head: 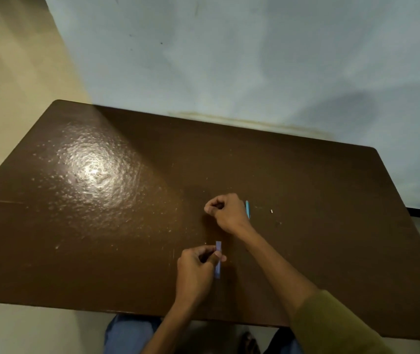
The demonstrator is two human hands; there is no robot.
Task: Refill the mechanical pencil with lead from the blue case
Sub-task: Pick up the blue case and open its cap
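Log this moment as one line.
left hand: grips flat blue lead case | right hand: pinched shut | light-blue mechanical pencil: on table

Case [218, 259] lies nearest on the table [101, 226] — pencil [247, 209] behind it, slightly right

Dim, warm light; strong glare patch on the surface [94, 169] at left, soft shadows, wide-angle bending at edges.

We see the left hand [195, 270] pinching the blue case [218, 259] over the brown table [101, 226]; right hand [226, 213] curled beside the mechanical pencil [247, 209].
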